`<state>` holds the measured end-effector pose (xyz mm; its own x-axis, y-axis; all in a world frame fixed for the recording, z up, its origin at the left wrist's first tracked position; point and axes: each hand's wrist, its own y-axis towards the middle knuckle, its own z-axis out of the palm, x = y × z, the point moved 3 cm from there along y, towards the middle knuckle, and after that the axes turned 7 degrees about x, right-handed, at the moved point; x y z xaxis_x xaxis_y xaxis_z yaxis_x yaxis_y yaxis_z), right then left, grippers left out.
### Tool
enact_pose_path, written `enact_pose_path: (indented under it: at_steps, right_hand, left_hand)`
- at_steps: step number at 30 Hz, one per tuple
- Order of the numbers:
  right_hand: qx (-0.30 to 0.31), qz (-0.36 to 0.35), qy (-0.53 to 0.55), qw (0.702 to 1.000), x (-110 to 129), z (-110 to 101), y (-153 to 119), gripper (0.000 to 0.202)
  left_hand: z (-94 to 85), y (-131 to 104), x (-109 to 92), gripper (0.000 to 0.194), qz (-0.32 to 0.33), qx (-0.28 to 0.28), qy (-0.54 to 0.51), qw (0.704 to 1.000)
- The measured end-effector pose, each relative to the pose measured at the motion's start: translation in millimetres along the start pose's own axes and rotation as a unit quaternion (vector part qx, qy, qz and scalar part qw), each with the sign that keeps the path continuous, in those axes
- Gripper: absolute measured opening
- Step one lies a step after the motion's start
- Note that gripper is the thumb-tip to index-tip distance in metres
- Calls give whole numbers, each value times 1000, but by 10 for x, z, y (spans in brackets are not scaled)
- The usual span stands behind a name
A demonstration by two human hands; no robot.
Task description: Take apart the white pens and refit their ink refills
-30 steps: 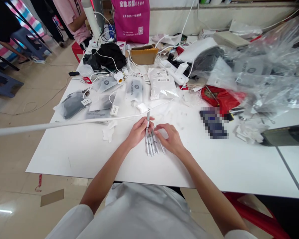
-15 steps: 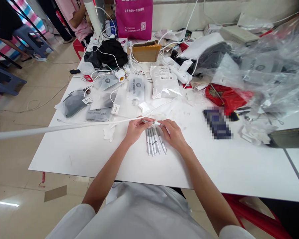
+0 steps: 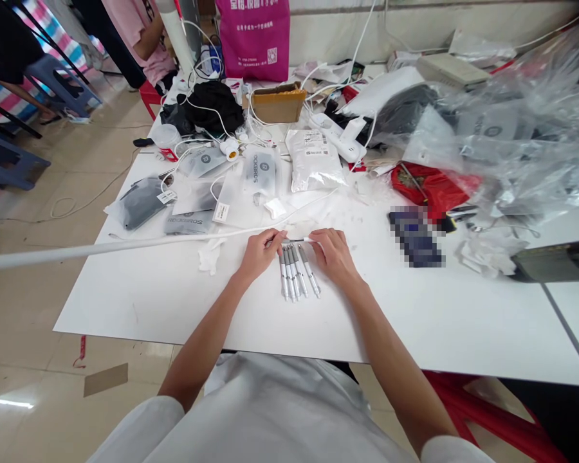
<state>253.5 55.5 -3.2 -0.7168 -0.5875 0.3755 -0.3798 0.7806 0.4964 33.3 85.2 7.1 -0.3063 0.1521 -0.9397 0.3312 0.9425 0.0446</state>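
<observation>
Between my hands a pen [image 3: 296,240] lies level, a thin dark length showing in the middle and white towards the right. My left hand [image 3: 263,252] is closed on its left end, thumb and fingers pinched together. The fingers of my right hand [image 3: 332,252] pinch the white right end. I cannot tell whether the pen is in one piece. Just below, on the table, several white pens with grey grips [image 3: 293,273] lie side by side, grips pointing away from me. One pen [image 3: 311,273] sits slightly apart on the right.
A white cable [image 3: 174,243] crosses in front of the left side. Behind my hands are packed pouches [image 3: 260,172] and a white parcel [image 3: 316,161]. To the right lie a blurred-out dark object [image 3: 415,238], a red bag [image 3: 431,190] and clear plastic wrap [image 3: 525,141]. A person [image 3: 142,35] is at the far left.
My hands have drawn apart a little, my left hand shifting left, and more of the pen's thin dark middle shows between them. The view has shifted slightly.
</observation>
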Motion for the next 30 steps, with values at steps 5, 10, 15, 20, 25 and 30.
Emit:
enact_pose_path:
  at_steps: [5,10,15,20,25,30]
  right_hand:
    - [55,3,-42,998,39,24,-4,26]
    - [59,35,-96,993,-13,11,-20,22]
    - [15,82,-109,991,-138,-65,-34,19]
    - [-5,89,-108,990,-172,-90,-38,19]
    - [-1,61,-80,995,-120,-47,-39,19]
    - [27,36,-55,997,-2,25,-25,21]
  left_hand:
    - [19,-2,-5,30,28,54,16,998]
    - [-11,6,-36,23,37,41,31,998]
    - [-108,32,-48,21,34,-3,46,998]
    - [-135,32,-22,26,45,-10,29,999]
    - [-82,22,-39,27,71,24,28,997]
    - [2,12,-33,30,95,62,24,993]
